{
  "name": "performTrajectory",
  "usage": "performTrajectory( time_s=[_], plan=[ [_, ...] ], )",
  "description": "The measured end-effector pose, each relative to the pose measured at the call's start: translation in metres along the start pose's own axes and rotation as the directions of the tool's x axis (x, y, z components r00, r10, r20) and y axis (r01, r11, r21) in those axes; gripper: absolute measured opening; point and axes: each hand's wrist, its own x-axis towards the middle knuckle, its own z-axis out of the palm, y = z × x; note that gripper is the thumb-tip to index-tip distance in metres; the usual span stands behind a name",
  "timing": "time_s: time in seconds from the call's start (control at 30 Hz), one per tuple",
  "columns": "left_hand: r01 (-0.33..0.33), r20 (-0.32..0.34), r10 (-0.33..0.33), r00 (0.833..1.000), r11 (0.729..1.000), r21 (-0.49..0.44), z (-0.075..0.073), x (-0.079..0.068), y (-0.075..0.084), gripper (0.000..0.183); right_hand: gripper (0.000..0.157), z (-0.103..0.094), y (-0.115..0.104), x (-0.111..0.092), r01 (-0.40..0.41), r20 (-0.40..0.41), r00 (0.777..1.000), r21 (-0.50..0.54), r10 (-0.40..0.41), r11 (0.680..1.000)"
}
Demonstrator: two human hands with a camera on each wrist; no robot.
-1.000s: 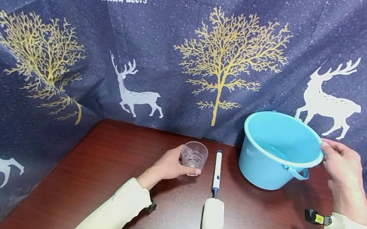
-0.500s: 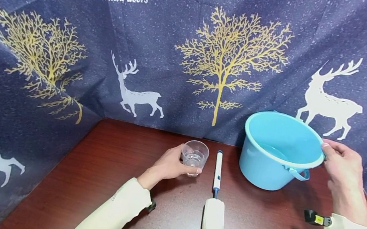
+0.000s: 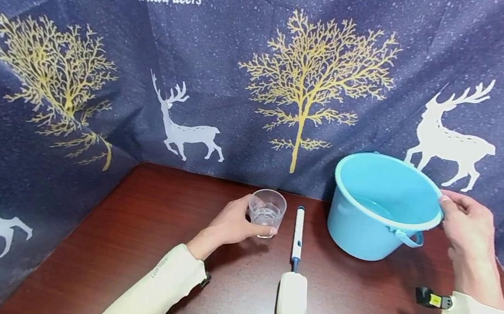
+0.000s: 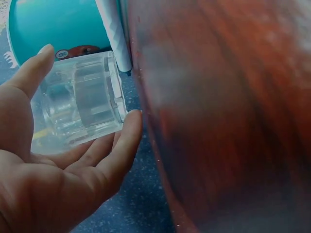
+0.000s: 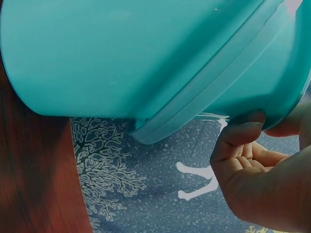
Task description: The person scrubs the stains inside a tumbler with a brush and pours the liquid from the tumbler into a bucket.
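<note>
In the head view my left hand [image 3: 233, 225] grips a clear cup [image 3: 267, 210] from its left side, thumb across the front. The cup is upright, with what looks like clear liquid in it. The left wrist view has the cup [image 4: 80, 97] between thumb and curled fingers. At the right, my right hand [image 3: 470, 224] pinches the rim of a light blue bucket [image 3: 356, 233], which leans a little. Some water shows at the bucket's bottom. From the right wrist, the thumb [image 5: 243, 131] presses the bucket's rim; the fingertips behind it are partly hidden.
Between cup and bucket a brush [image 3: 298, 237] lies on the brown table [image 3: 141, 249], its white-and-blue handle away from me and a white padded head [image 3: 292, 299] nearer. A dark blue cloth [image 3: 227, 64] with deer and trees hangs behind the table.
My left hand has lifted the cup slightly, up and away from me. The right hand and the bucket have stayed about where they were.
</note>
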Motion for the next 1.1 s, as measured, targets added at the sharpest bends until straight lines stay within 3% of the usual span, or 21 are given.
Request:
performTrajectory(
  time_s=[0.1,0.3,0.5,0.7,0.87,1.1],
  plan=[
    [-0.022,-0.004,0.022,1.000,1.000,-0.004,-0.001,0.000,0.003,0.074,0.027,0.000,0.000,0.000,-0.008,0.001,1.000,-0.007,0.008,1.000],
    [-0.054,-0.018,0.054,0.998,0.998,-0.028,-0.003,0.001,0.014,0.071,0.010,0.002,0.001,0.000,0.023,-0.008,1.000,0.006,-0.023,1.000],
    [-0.061,-0.023,0.060,0.998,0.997,-0.056,-0.002,0.003,0.029,0.071,0.026,0.003,0.001,-0.001,0.011,-0.013,1.000,-0.019,-0.011,1.000],
    [-0.058,-0.027,0.056,0.998,0.997,-0.060,0.000,0.005,0.043,0.072,0.015,0.003,0.000,0.000,0.039,-0.025,0.999,-0.004,-0.039,0.999],
    [-0.086,-0.036,0.084,0.996,0.993,-0.079,0.002,0.006,0.053,0.070,0.016,0.004,0.000,0.000,0.049,-0.040,0.998,-0.034,-0.050,0.998],
    [-0.097,-0.037,0.093,0.995,0.988,-0.117,0.004,0.005,0.068,0.070,0.035,0.004,0.000,0.001,0.044,-0.051,0.998,-0.057,-0.047,0.997]
  ],
)
